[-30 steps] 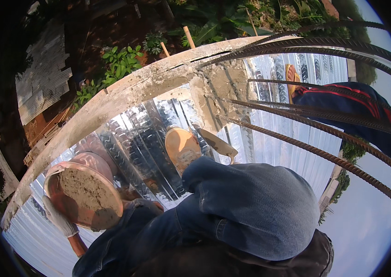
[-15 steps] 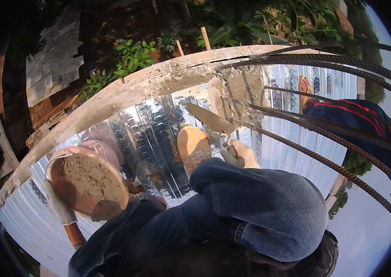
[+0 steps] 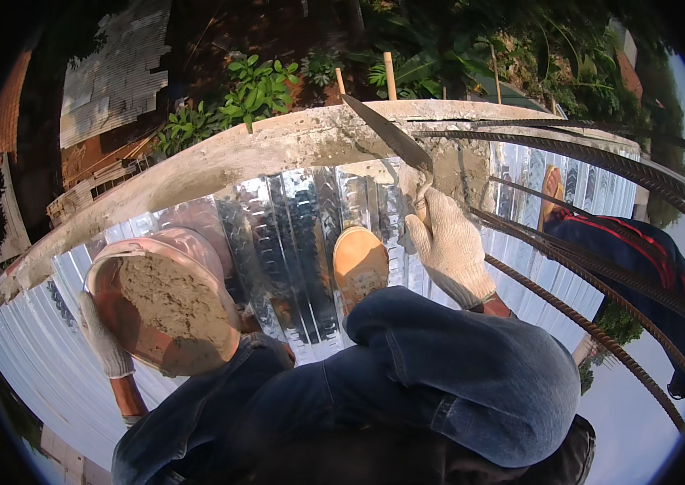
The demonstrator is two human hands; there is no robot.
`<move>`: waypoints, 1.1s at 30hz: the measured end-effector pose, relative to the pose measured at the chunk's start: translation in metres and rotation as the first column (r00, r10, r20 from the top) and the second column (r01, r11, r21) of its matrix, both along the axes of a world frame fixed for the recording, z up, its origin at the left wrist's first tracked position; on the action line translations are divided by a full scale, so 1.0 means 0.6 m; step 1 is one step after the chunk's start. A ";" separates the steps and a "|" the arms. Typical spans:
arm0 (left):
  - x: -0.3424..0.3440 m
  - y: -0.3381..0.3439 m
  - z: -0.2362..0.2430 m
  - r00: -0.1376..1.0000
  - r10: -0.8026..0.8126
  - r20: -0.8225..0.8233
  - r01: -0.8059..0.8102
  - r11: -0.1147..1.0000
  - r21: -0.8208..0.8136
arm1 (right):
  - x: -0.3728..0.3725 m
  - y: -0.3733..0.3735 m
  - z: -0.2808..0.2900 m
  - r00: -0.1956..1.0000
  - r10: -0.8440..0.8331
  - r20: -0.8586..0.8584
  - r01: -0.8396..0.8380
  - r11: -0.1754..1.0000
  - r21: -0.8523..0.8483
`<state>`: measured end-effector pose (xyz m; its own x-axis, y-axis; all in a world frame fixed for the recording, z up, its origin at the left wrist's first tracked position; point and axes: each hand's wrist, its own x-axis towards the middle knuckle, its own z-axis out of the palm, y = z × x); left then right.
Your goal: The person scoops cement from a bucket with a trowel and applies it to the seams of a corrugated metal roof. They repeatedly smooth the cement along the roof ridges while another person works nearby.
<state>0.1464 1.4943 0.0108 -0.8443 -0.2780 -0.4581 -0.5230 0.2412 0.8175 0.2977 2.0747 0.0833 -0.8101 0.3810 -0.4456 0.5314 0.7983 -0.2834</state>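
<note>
My right hand [image 3: 453, 246], in a pale knit glove, is closed round the handle of a pointed masonry trowel [image 3: 391, 133]. The blade points away to the far left, above the mortar-smeared edge of a concrete beam [image 3: 278, 153]. On the left, a pinkish bucket [image 3: 119, 319] leans toward me, partly filled with grey-brown mortar [image 3: 173, 299]. My gloved left hand [image 3: 102, 339] grips its left side, with the fingertips hidden behind the bucket. Wet mortar [image 3: 460, 166] lies beside the trowel hand, at the foot of the steel bars.
Several ribbed rebars [image 3: 593, 319] stick out on the right. Shiny corrugated metal decking [image 3: 286, 242] lies under my sandalled foot [image 3: 360, 259]. Another person's leg in dark trousers [image 3: 633, 250] is beyond the rebars. Plants [image 3: 258, 89] and a corrugated roof [image 3: 112, 77] lie below the beam.
My right hand has moved farther away from me, out from behind my knee, lifting the trowel over the beam edge. The view has shifted slightly; my left hand still grips the bucket.
</note>
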 end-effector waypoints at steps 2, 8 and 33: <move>0.000 0.013 0.009 0.998 0.043 0.053 -0.047 0.996 0.077 | -0.018 0.004 0.012 0.994 0.036 0.101 -0.043 0.997 0.070; 0.006 -0.001 0.013 0.973 0.125 0.192 -0.158 0.973 0.168 | -0.052 0.002 0.025 0.923 0.101 0.371 -0.151 0.983 0.109; 0.027 -0.041 -0.013 0.910 0.284 0.303 -0.347 0.921 0.176 | -0.153 -0.021 0.160 0.676 0.346 0.650 -0.661 0.675 0.329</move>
<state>0.1628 1.4698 0.0027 -0.5667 -0.3747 -0.7338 -0.7465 -0.1436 0.6498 0.2061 2.0620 0.1793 -0.6550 0.2675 -0.7067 -0.0761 0.9071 0.4139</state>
